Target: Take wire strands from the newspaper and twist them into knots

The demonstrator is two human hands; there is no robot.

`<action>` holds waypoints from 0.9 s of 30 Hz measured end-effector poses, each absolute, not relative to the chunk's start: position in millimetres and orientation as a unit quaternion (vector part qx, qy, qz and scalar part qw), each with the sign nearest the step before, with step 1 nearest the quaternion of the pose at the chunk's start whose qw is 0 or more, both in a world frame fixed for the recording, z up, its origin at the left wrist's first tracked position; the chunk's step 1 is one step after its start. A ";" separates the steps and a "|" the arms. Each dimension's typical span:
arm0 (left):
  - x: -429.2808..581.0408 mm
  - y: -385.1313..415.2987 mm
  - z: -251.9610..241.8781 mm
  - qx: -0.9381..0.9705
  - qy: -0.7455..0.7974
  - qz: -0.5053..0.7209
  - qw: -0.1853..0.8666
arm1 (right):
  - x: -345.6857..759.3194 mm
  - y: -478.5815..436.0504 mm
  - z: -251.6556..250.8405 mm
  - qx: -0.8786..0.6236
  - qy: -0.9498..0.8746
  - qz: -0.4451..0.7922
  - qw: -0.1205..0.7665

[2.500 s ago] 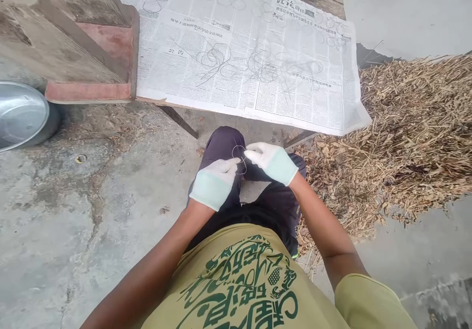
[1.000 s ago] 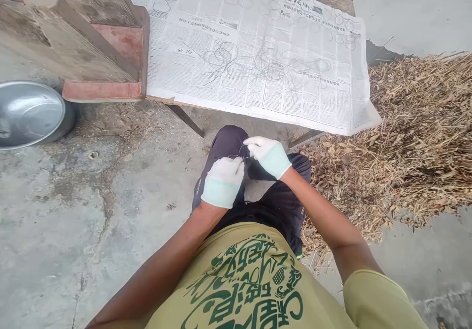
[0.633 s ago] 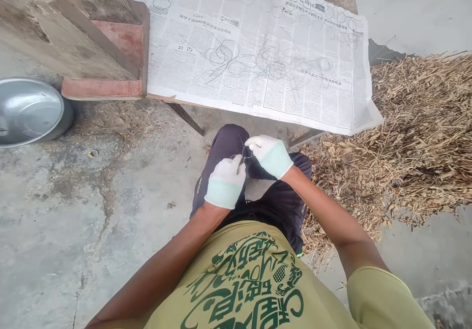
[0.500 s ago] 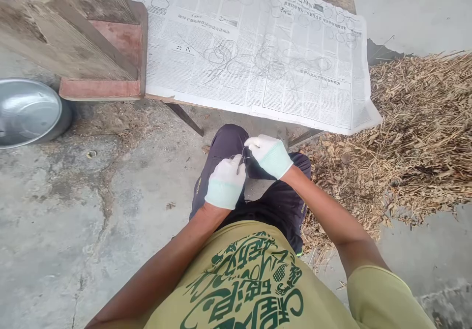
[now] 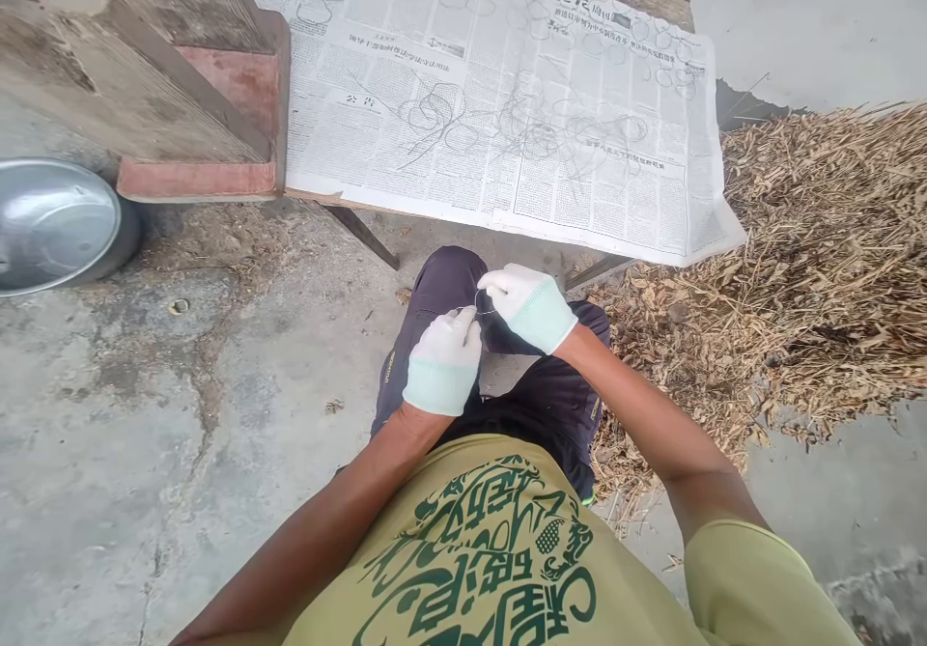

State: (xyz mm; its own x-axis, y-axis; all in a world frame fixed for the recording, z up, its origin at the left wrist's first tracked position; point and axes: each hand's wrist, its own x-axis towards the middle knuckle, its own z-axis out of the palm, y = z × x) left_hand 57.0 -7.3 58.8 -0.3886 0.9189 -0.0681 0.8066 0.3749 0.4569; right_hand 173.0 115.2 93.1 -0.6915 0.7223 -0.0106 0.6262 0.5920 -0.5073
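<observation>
Both my hands wear white gloves with pale green cuffs and meet above my knees. A thin piece of wire (image 5: pixel 484 312), bent in a curve, runs between them. My left hand (image 5: pixel 445 347) pinches it from the lower left, and my right hand (image 5: pixel 516 296) has its fingertips closed on it from the upper right. How the wire lies inside the fingers is too small to see. In front of me, newspaper (image 5: pixel 435 182) covers a wooden table. On it lie a tangle of thin wires (image 5: pixel 532 125) and several wire pieces looped like a figure eight (image 5: pixel 320 2).
A wooden chair or stool (image 5: pixel 203 178) with red panels stands against the table's left side. Left of it sits a metal basin (image 5: pixel 58 226) on the concrete floor (image 5: pixel 108 453). Dry straw and leaves (image 5: pixel 826 289) are heaped on the right. A table leg (image 5: pixel 362 234) slants down near my knees.
Both hands stay almost in place, still on the wire. The wire's curve between the fingers has shifted slightly, and the left hand has turned a little.
</observation>
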 end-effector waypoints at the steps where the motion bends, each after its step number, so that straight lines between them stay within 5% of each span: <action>1: 56.2 -7.3 59.1 0.532 0.812 0.173 0.163 | 173.2 115.4 92.6 -0.381 -0.886 0.245 0.098; 17: 34.2 -28.9 105.7 0.463 0.816 0.298 0.177 | 182.8 142.4 117.9 -0.392 -0.827 0.375 0.150; 24: 13.3 -0.1 108.5 0.330 0.714 0.393 0.476 | 174.6 147.6 142.0 -0.350 -0.840 0.390 0.141; 27: 15.7 3.9 106.4 0.275 0.681 0.439 0.518 | 168.8 150.0 146.5 -0.341 -0.837 0.406 0.137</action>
